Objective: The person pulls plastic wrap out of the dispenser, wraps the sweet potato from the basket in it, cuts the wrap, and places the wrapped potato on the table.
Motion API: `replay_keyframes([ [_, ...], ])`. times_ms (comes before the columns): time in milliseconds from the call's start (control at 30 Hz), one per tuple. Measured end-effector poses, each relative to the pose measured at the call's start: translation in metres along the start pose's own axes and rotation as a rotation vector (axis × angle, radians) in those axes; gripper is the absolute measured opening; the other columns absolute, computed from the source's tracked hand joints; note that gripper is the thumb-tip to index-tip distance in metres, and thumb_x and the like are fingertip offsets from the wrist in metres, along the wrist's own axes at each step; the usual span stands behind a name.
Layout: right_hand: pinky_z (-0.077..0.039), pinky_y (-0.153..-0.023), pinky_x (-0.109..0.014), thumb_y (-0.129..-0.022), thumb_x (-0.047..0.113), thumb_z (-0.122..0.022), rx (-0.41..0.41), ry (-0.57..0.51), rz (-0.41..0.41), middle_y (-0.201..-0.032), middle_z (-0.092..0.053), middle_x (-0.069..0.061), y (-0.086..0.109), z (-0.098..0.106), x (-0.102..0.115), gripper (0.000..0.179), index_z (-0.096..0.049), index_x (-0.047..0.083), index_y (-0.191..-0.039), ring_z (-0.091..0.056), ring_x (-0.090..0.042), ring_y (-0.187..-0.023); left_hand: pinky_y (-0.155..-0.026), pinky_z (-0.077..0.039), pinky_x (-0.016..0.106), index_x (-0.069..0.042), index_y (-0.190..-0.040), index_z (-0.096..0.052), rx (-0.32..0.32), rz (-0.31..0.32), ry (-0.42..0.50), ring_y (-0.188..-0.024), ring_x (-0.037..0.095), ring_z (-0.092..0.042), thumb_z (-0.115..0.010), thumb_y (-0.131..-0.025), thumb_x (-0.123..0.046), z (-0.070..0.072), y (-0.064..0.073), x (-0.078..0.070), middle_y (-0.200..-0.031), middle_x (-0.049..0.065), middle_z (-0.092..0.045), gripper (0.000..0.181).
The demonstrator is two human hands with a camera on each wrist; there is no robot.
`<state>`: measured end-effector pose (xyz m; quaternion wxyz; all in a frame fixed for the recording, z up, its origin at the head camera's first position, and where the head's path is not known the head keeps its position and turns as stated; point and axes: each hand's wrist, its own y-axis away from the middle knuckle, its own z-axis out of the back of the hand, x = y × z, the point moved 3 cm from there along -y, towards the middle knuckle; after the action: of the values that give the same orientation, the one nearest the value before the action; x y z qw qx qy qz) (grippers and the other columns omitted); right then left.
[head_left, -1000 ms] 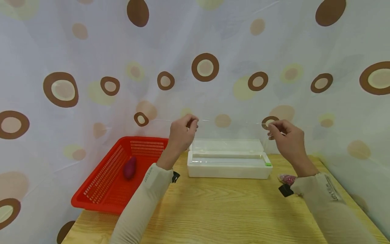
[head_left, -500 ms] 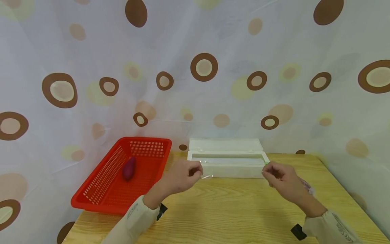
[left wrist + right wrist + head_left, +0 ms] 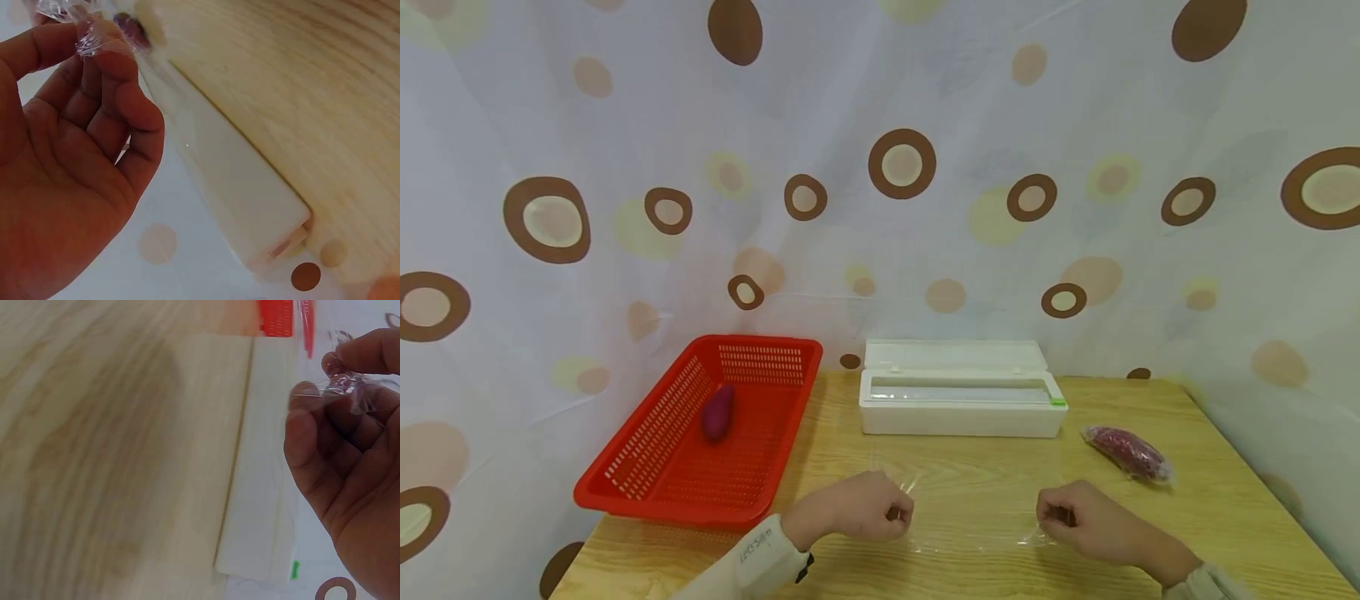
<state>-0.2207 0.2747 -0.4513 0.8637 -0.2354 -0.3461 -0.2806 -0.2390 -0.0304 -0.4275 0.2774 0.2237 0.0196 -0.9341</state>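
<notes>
A sheet of clear plastic wrap (image 3: 973, 512) stretches between my two hands, close over the front of the wooden table. My left hand (image 3: 868, 507) pinches one side of it; in the left wrist view the crumpled wrap (image 3: 97, 39) bunches at thumb and fingertips. The other side is pinched by my right hand (image 3: 1086, 521), and the right wrist view has the gathered wrap (image 3: 344, 384) between thumb and index finger. Behind the sheet stands a long white wrap dispenser box (image 3: 962, 419), lid (image 3: 955, 357) raised, with a small green slider at its right end.
On the left a red perforated basket (image 3: 775, 454) holds a purple sweet potato (image 3: 718, 412). A similar purple piece wrapped in film (image 3: 1127, 452) lies on the right of the table (image 3: 1000, 575). A dotted curtain (image 3: 970, 125) hangs behind.
Both hands have come down and toward me from above the dispenser, bringing the plastic wrap sheet away from it to the front of the table. The wrapped piece is now uncovered.
</notes>
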Motion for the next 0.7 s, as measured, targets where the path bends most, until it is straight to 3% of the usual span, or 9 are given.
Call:
replay_keyframes([
  [167, -0.041, -0.047, -0.018, -0.089, 0.001, -0.061, 0.021, 0.138, 0.002, -0.068, -0.049, 0.020, 0.008, -0.012, -0.012, 0.020, -0.060, 0.019, -0.081, -0.040, 0.008, -0.058, -0.062, -0.041, 0.015, -0.022, -0.074, -0.063, 0.032, 0.028, -0.080, -0.058, -0.001, -0.041, -0.060, -0.086, -0.016, -0.023, -0.006, 0.010, -0.062, -0.015, -0.047, 0.014],
  [233, -0.040, -0.047, -0.017, -0.087, 0.002, -0.064, 0.035, 0.177, -0.001, -0.068, -0.047, 0.021, 0.010, -0.016, -0.016, 0.021, -0.061, 0.022, -0.079, -0.040, 0.008, -0.058, -0.054, -0.037, 0.015, -0.022, -0.073, -0.063, 0.034, 0.038, -0.091, -0.057, -0.001, -0.042, -0.060, -0.088, -0.021, -0.030, -0.008, 0.013, -0.062, -0.016, -0.048, 0.015],
  [467, -0.041, -0.049, -0.016, -0.087, 0.011, -0.067, 0.099, 0.204, 0.006, -0.070, -0.050, 0.023, 0.013, -0.026, -0.021, 0.017, -0.063, 0.025, -0.078, -0.043, 0.009, -0.060, -0.050, -0.032, 0.014, -0.022, -0.063, -0.055, -0.013, 0.059, -0.134, -0.051, -0.001, -0.037, -0.060, -0.091, -0.030, -0.047, -0.008, 0.018, -0.055, -0.015, -0.041, 0.030],
  [700, -0.044, -0.052, -0.018, -0.089, 0.015, -0.065, 0.178, 0.189, -0.073, -0.074, -0.054, 0.022, 0.017, -0.031, -0.026, 0.015, -0.066, 0.025, -0.078, -0.048, 0.007, -0.062, -0.047, -0.025, 0.015, -0.021, -0.059, -0.045, -0.022, 0.019, -0.300, -0.049, 0.000, -0.030, -0.066, -0.084, -0.026, -0.054, -0.010, 0.017, -0.052, -0.014, -0.034, 0.033],
])
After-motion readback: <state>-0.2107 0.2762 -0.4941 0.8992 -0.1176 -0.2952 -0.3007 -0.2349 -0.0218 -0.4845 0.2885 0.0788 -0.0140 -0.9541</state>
